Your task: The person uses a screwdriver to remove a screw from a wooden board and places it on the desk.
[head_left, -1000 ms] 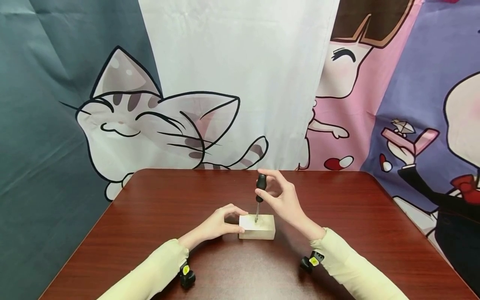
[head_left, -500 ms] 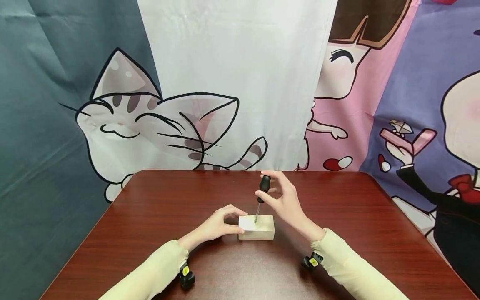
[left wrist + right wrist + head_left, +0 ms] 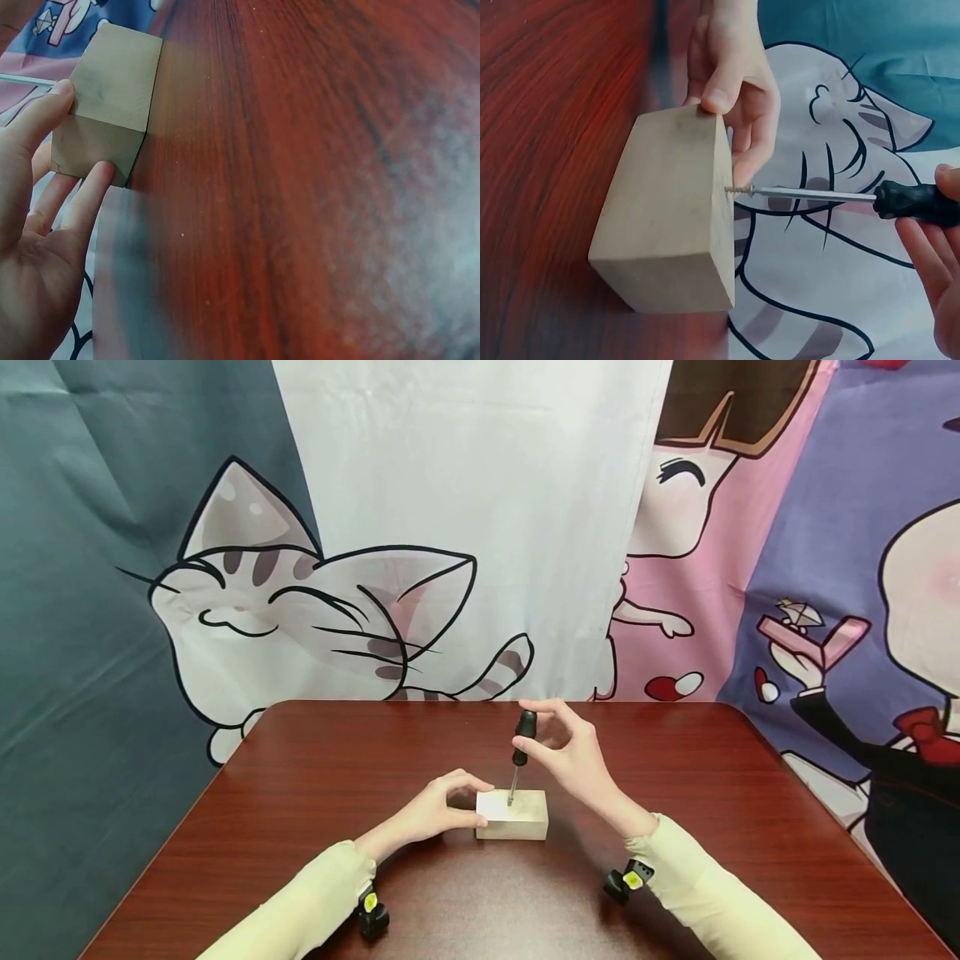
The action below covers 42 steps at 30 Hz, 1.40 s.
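A pale wooden block [image 3: 513, 828] lies on the table in front of the person. My left hand [image 3: 431, 810] grips its left end, thumb on the near side and fingers at the back; the left wrist view shows the thumb at the block's [image 3: 112, 82] edge. My right hand [image 3: 573, 760] pinches the black handle of a screwdriver [image 3: 526, 727] between thumb and fingers. The screwdriver leans slightly right, its shaft pointing down to the block's top. In the right wrist view a brass-coloured screw [image 3: 739, 190] stands partly out of the block, with the screwdriver's tip at its head.
The reddish-brown wooden table [image 3: 360, 743] spreads around the block. Behind it hangs a cartoon-printed cloth [image 3: 480, 527] that meets the table's far edge. Black wrist-worn devices sit under both sleeves, the left one [image 3: 372, 917] close over the tabletop.
The screwdriver's handle tilted a little right, then came partway back, as my right fingers shifted around it. My left hand and the block stay put.
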Tool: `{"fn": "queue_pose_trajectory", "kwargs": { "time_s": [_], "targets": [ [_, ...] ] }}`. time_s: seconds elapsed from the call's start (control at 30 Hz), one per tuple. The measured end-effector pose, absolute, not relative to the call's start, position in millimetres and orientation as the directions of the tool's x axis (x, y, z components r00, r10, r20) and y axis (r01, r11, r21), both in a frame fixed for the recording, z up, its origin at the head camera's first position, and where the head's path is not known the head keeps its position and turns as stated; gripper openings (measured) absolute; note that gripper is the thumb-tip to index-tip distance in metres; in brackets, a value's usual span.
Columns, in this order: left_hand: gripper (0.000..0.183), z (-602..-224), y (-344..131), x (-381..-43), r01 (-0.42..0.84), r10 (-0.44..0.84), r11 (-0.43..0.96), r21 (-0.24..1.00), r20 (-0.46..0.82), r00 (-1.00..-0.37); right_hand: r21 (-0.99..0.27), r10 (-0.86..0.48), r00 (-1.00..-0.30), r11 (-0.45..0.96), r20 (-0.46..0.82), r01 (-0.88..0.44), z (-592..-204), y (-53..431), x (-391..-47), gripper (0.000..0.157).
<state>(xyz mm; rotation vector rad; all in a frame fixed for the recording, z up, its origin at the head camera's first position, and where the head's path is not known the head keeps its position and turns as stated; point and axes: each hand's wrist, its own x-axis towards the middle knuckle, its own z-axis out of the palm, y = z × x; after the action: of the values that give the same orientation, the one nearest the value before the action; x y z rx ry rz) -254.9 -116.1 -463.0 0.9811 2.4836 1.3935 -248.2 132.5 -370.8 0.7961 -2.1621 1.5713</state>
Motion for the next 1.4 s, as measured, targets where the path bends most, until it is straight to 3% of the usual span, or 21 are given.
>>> {"fn": "queue_pose_trajectory", "kwargs": {
  "time_s": [0.2, 0.33, 0.67, 1.0, 1.23, 1.4],
  "targets": [
    [0.045, -463, -117, -254, 0.477, 0.589, 0.366, 0.799, 0.198, -0.783, -0.744, -0.347, -0.725, 0.106, 0.594, -0.66, -380, 136, -253, 0.048],
    [0.045, -464, -116, -254, 0.468, 0.59, 0.37, 0.802, 0.187, -0.786, -0.719, -0.354, -0.693, 0.079, 0.627, -0.691, -386, 136, -253, 0.052],
    [0.046, -465, -115, -256, 0.48, 0.593, 0.354, 0.803, 0.204, -0.779, -0.634, -0.211, -0.709, 0.328, 0.673, -0.7, -374, 123, -241, 0.054],
    [0.045, -465, -116, -257, 0.493, 0.599, 0.362, 0.791, 0.208, -0.773, -0.651, -0.233, -0.709, 0.285, 0.665, -0.704, -356, 120, -227, 0.046],
    [0.045, -465, -115, -258, 0.509, 0.605, 0.359, 0.782, 0.22, -0.765, -0.64, -0.284, -0.675, 0.215, 0.681, -0.737, -366, 122, -234, 0.046],
    [0.045, -465, -116, -258, 0.508, 0.606, 0.37, 0.778, 0.212, -0.767, -0.639, -0.24, -0.681, 0.235, 0.692, -0.732, -381, 124, -246, 0.051]
  ]
}}
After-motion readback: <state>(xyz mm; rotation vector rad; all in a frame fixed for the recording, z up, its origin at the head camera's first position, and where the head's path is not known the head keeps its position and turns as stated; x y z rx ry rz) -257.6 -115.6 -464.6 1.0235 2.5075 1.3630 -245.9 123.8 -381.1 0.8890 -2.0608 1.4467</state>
